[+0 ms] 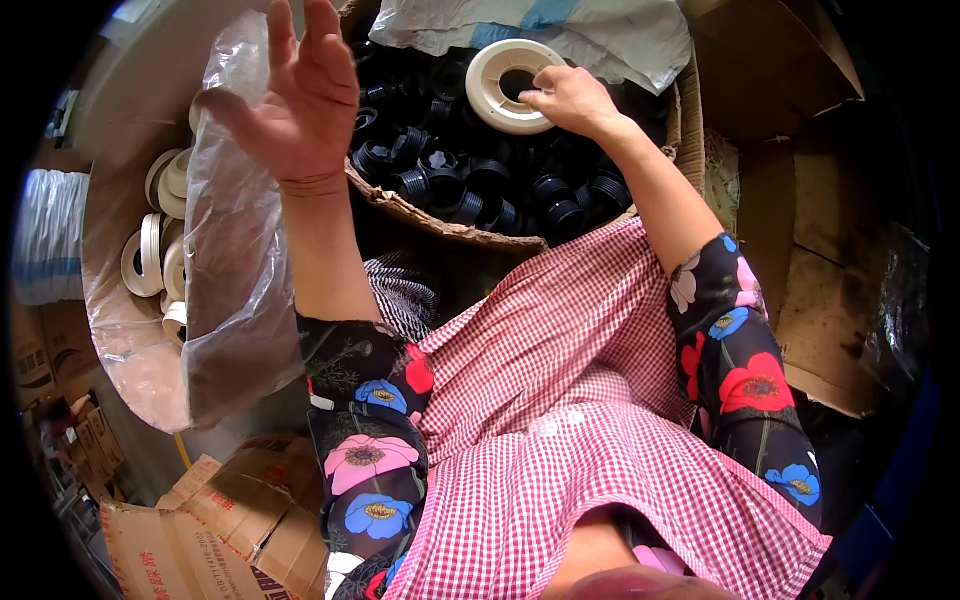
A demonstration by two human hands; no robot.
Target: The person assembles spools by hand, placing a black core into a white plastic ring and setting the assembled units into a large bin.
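My right hand [577, 100] grips the inner edge of a cream-coloured plastic ring [486, 84], a wide flange with a round hole. The fingertips reach into the hole, and the ring is over a carton of black plastic fittings [490, 178]. Many of these fittings look like short threaded caps or collars. Raised at the left, my left hand [305, 118] has its fingers apart and its palm showing, with nothing in it. It is nearest to the carton's left side and a sheet of clear plastic.
At the left, a large container [135, 365] holds several cream rings [150, 255], partly covered by a clear plastic liner [240, 270]. A white plastic bag [590, 40] lies across the far side of the carton [460, 232]. Flattened cardboard [240, 510] is at lower left; cardboard boxes [830, 270] stand right.
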